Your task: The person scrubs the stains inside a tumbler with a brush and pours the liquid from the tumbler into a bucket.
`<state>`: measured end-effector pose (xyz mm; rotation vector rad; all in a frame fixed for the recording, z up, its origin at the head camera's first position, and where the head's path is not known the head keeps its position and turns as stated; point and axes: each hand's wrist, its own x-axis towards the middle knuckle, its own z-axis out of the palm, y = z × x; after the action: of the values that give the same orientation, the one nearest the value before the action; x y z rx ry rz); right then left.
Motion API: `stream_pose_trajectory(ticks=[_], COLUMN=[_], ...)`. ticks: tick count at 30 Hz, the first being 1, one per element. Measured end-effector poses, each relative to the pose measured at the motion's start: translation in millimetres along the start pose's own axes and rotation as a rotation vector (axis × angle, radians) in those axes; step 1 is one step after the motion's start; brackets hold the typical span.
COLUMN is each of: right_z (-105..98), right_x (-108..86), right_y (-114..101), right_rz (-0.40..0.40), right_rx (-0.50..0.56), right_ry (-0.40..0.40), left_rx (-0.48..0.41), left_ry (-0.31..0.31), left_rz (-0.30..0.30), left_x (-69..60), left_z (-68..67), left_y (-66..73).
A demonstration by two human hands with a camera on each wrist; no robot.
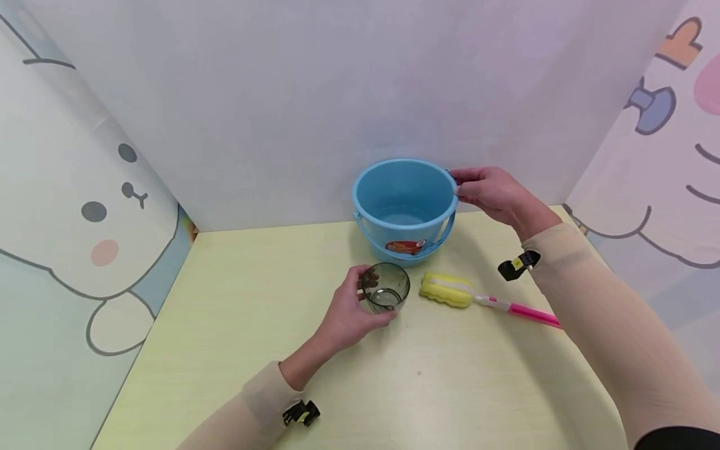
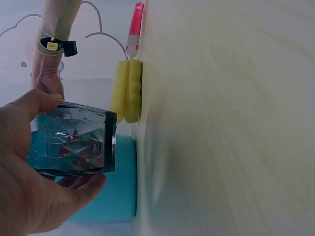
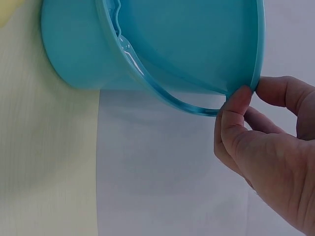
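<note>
My left hand (image 1: 350, 317) grips a tumbler (image 1: 388, 289) of dark tinted glass around its side, fingers at the far side and thumb nearer me. Facets show on the tumbler (image 2: 74, 140) in the left wrist view, where its base hangs a little above the table. A light blue bucket (image 1: 378, 230) stands upright at the table's back, just beyond the glass. At its right side, my right hand (image 1: 495, 195) pinches the rim by the handle joint. The bucket's handle (image 3: 184, 106) hangs down along the outer wall.
A sponge brush (image 1: 450, 290) with a yellow head and pink handle lies right of the glass, partly under my right forearm. The pale yellow table (image 1: 247, 294) meets a white back wall (image 1: 253, 125). Cartoon-printed panels (image 1: 62, 187) flank both sides.
</note>
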<state>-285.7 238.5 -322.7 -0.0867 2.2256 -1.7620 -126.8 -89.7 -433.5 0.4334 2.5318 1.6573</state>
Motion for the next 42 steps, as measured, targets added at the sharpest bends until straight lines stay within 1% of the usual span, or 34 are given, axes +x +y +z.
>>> stream_pose_trajectory(ticks=[2,5,12,20,24,32,37,42], right_z=[0,0,0,0,0,2,1,-1], right_x=[0.0,0.1,-0.3,-0.8,-0.2,-0.2,-1.0,-2.5], right_y=[0,0,1,2,2,1,2,3], right_rz=[-0.004,-0.009,-0.007,-0.007,-0.01,-0.013,-0.007,-0.001], right_rx=[0.007,0.017,0.008,0.004,0.009,0.012,0.009,0.002], right_ry=[-0.001,0.001,0.004,0.004,0.0,-0.006,0.001,0.005], left_rx=[0.005,0.003,0.009,0.011,0.004,-0.007,-0.026,-0.024], left_ry=[-0.017,-0.037,-0.064,-0.065,-0.065,-0.072,-0.069,-0.077], left_rz=[-0.006,0.001,0.003,0.012,-0.001,-0.048,-0.052,-0.054], left_x=[-1.1,-2.7,-6.0,-7.3,-8.3,-11.0,-11.5,-11.3], left_z=[2.9,6.6,13.0,16.6,17.0,19.6,21.1,22.2], left_y=[-1.5,-3.9,-8.4,-12.3,-12.7,-11.9,-11.5,-12.0])
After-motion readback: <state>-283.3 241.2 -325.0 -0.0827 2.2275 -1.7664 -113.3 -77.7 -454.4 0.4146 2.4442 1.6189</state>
